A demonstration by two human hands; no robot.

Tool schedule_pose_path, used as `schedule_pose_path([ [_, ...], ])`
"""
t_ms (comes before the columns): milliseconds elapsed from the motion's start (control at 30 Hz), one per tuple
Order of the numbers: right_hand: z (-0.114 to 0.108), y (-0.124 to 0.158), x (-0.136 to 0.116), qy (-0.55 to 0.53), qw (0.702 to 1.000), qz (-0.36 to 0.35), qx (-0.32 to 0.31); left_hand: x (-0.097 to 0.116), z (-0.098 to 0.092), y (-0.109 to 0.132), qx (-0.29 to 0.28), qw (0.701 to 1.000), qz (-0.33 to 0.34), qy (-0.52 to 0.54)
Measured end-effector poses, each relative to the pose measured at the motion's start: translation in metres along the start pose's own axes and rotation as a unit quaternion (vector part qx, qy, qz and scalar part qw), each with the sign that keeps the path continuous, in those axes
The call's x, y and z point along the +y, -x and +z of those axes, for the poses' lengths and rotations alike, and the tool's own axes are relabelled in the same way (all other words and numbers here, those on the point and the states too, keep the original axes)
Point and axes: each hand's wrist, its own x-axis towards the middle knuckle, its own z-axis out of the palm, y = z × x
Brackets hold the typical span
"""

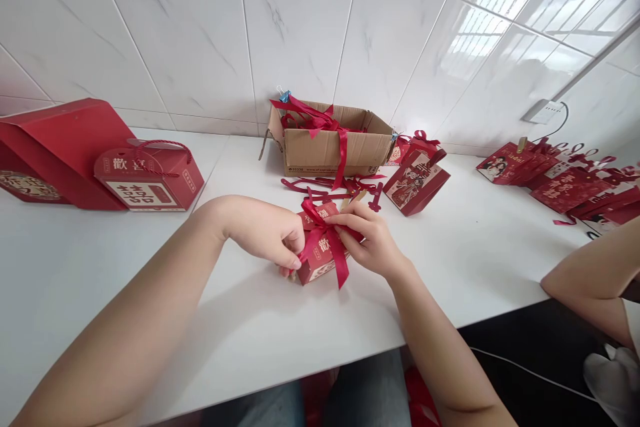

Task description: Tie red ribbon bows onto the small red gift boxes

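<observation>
A small red gift box (315, 255) with pale lettering stands on the white table between my hands. Dark red ribbon (341, 265) crosses its top in a bow, one tail hanging down the front. At the box's left side my left hand (273, 237) is closed, thumb and forefinger pinching a ribbon end. My right hand (367, 237) reaches in from the right, its fingers pressed together on the ribbon at the bow's knot.
Behind the box, a cardboard carton (333, 150) holds red ribbons, with loose strips in front. Large red boxes (155, 177) stand left. One red box (417, 180) leans right of the carton; several more (570, 190) stand far right, near another person's arm (595, 273).
</observation>
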Motion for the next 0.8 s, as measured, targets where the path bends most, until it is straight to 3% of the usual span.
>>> schedule_pose_path([
  [100,0.000,0.000,0.000,0.003,1.000,-0.012,-0.003,0.003,0.001,0.004,0.000,1.000,-0.005,-0.020],
  [200,0.001,0.001,0.000,0.005,1.000,-0.009,0.000,-0.001,-0.001,0.010,0.042,0.996,-0.049,-0.058],
  [433,0.002,0.002,0.001,0.008,0.999,-0.037,0.007,-0.014,-0.009,-0.004,0.280,0.955,-0.094,-0.021],
  [600,0.003,0.003,0.003,0.007,0.999,-0.043,0.014,-0.013,-0.006,-0.022,0.287,0.956,-0.069,-0.003],
  [800,0.001,0.004,0.001,0.016,0.998,-0.058,-0.002,-0.014,-0.006,-0.023,0.299,0.953,0.000,-0.050],
])
